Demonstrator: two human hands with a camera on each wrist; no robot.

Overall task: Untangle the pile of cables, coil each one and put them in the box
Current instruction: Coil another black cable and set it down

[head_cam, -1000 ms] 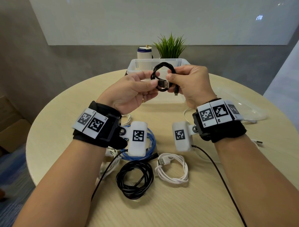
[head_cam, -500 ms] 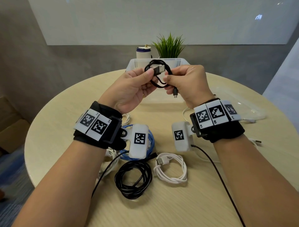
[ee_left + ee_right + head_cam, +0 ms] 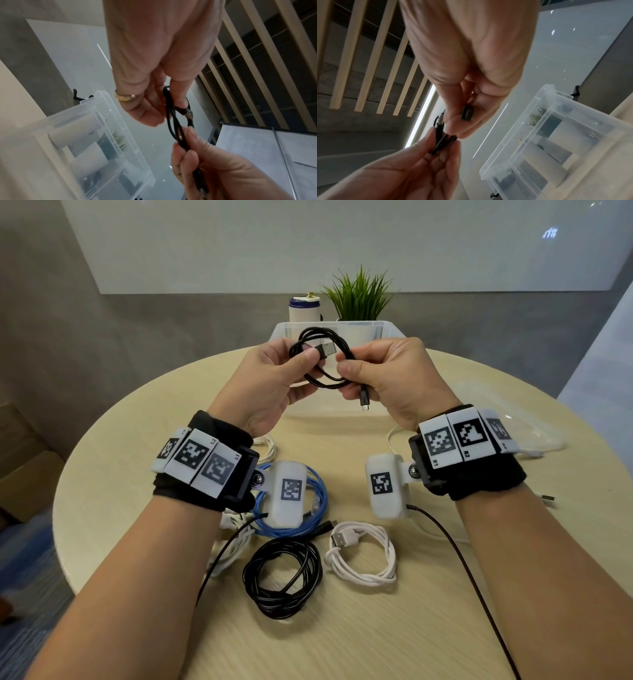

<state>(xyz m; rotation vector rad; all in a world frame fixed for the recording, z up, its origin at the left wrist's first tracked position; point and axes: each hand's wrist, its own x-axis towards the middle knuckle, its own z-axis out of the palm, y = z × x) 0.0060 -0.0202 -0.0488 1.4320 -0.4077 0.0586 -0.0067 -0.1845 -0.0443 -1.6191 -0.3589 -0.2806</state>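
Both hands hold a short black USB cable (image 3: 322, 361) wound into a small coil above the table, in front of the clear plastic box (image 3: 388, 328). My left hand (image 3: 274, 378) pinches the coil's left side near the USB-A plug (image 3: 327, 349), which points right. My right hand (image 3: 387, 374) pinches the right side, and the small plug (image 3: 364, 400) hangs below it. In the left wrist view the black cable (image 3: 173, 121) runs from my left hand's fingers down to the right hand. The box (image 3: 556, 135) is also in the right wrist view.
On the round wooden table (image 3: 411, 628) lie a coiled black cable (image 3: 284, 577), a coiled white cable (image 3: 363, 556), a blue cable (image 3: 315, 508) and more white cables (image 3: 233, 542). The box's clear lid (image 3: 513, 419) is at the right. A plant (image 3: 359, 296) and a white canister (image 3: 305, 309) stand behind the box.
The left hand has lifted the USB-A plug from the coil's lower middle to its top and turned it to point right. Both hands rose slightly with the coil.
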